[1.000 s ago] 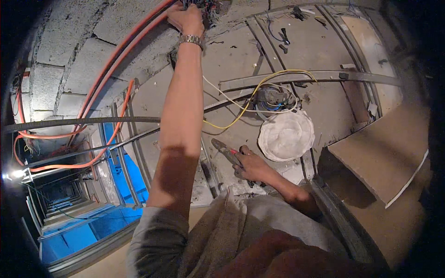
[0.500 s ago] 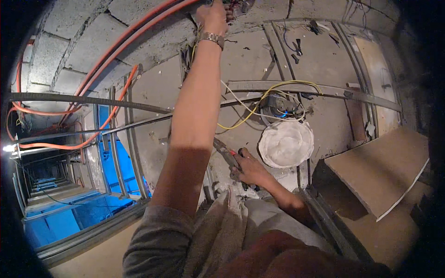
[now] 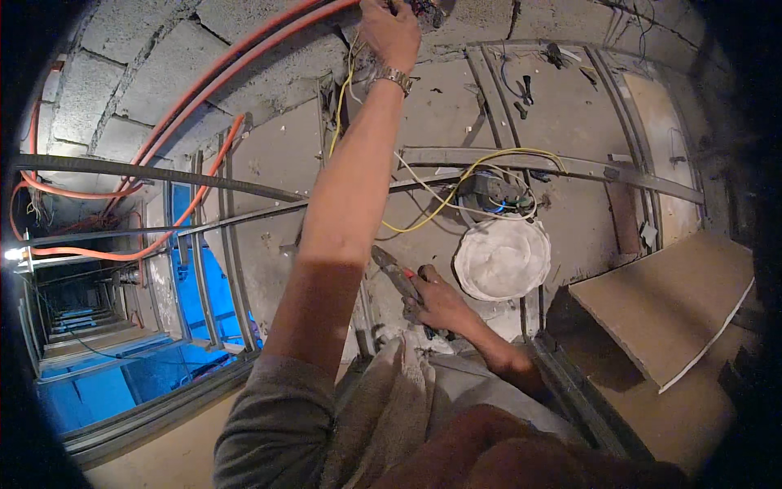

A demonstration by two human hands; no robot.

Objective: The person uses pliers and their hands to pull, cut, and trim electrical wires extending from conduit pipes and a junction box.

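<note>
Step in hand looks like wire handling at the wall. Left hand (image 3: 391, 34) is up at the block wall (image 3: 273, 49), right beside the dark wire bundle (image 3: 428, 11) at the upper edge of view. Its fingers are curled, but the tips are obscured, so can't tell whether they pinch a wire or just touch. Right hand (image 3: 444, 306) is low, closed around the handles of red-gripped pliers (image 3: 389, 267); nose points up-left, just beside the left forearm. Can't tell how far apart the pliers' jaws are; nothing visible between them.

Yellow wire (image 3: 515, 150) loops over the metal channel (image 3: 586, 168), passes behind the forearm and comes out toward the left hand. White cable (image 3: 423, 186) lies alongside, near the round white disc (image 3: 502, 259).

My read: using the pliers up there calls for a wire held steady by the left hand and a path clear of that forearm.
</note>
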